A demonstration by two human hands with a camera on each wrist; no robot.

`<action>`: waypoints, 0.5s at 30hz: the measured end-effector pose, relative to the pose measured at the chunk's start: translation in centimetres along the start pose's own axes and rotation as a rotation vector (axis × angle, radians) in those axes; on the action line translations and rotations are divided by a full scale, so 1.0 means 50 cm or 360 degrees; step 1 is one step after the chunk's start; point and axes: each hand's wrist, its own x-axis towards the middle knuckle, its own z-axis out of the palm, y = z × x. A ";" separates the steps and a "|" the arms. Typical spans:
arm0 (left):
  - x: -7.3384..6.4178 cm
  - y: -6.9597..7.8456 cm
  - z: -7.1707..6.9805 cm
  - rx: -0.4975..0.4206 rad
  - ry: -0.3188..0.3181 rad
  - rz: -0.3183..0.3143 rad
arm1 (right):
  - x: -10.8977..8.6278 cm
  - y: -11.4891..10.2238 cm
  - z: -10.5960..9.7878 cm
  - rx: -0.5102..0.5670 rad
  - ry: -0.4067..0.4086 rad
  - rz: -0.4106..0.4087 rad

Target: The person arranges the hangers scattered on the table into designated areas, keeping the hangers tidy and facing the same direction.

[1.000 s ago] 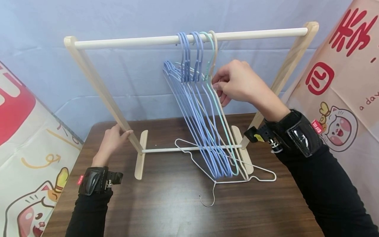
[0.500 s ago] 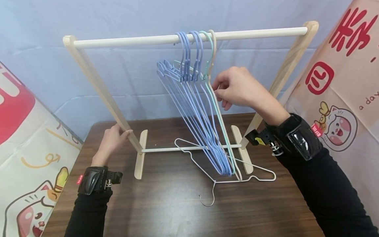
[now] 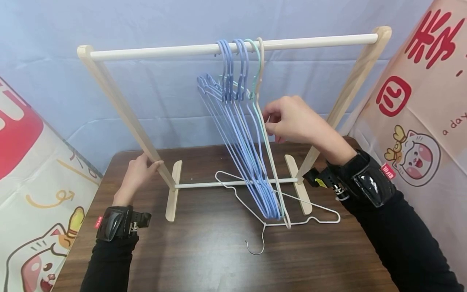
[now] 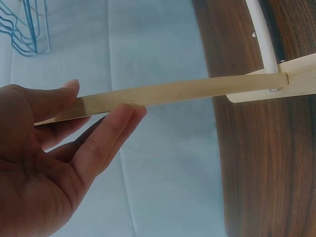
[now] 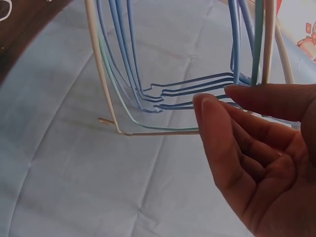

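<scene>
In the head view, my left hand [image 3: 136, 176] grips the left wooden post [image 3: 127, 107] of a small clothes rack. The left wrist view has the post [image 4: 168, 93] between thumb and fingers. Several blue clothes hangers [image 3: 229, 73], a teal hanger [image 3: 258, 56] and a beige hanger [image 3: 261, 61] hang from the white top rail [image 3: 157, 52]. My right hand [image 3: 297, 119] is just right of the beige hanger, fingers bent. In the right wrist view, a gap shows between thumb and forefinger of the right hand [image 5: 266, 148], and nothing is seen pinched there.
A white wire hanger [image 3: 277, 224] lies on the brown table [image 3: 197, 251], its hook towards me, under the hanging ones. The rack's feet [image 3: 173, 202] and lower rail [image 3: 200, 185] stand behind it. Printed cloths [image 3: 430, 121] flank the table.
My right hand has come down a little and away from the hangers. The beige and teal hangers have swung, their near ends shifting left. My left hand stays on the post.
</scene>
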 end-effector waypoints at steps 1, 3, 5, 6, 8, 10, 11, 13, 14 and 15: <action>0.000 0.000 0.000 -0.0003 0.0000 -0.0003 | -0.002 0.002 0.002 -0.0005 -0.0006 -0.0003; -0.001 0.000 0.000 -0.0010 -0.0002 -0.0007 | -0.005 0.006 0.005 -0.0010 -0.0015 0.0005; -0.001 0.000 0.000 -0.0014 -0.0001 -0.0006 | -0.009 0.011 0.008 -0.0013 -0.0029 0.0011; -0.001 0.000 0.000 -0.0014 0.0000 -0.0006 | -0.010 0.014 0.010 -0.0016 -0.0034 0.0014; -0.001 0.000 0.001 -0.0019 0.0002 -0.0005 | -0.014 0.022 0.014 0.0004 -0.0050 0.0030; -0.001 -0.001 0.001 -0.0021 0.0004 -0.0002 | -0.017 0.031 0.019 0.0010 -0.0068 0.0041; -0.001 -0.002 0.001 -0.0021 0.0005 -0.0001 | -0.018 0.037 0.021 0.0010 -0.0076 0.0046; -0.001 -0.002 0.001 -0.0019 0.0006 0.0002 | -0.021 0.047 0.026 0.0001 -0.0087 0.0059; -0.001 -0.002 0.001 -0.0018 0.0005 0.0004 | -0.022 0.053 0.028 -0.0012 -0.0094 0.0057; -0.001 -0.001 0.001 -0.0019 0.0004 0.0003 | -0.023 0.059 0.030 -0.0023 -0.0102 0.0054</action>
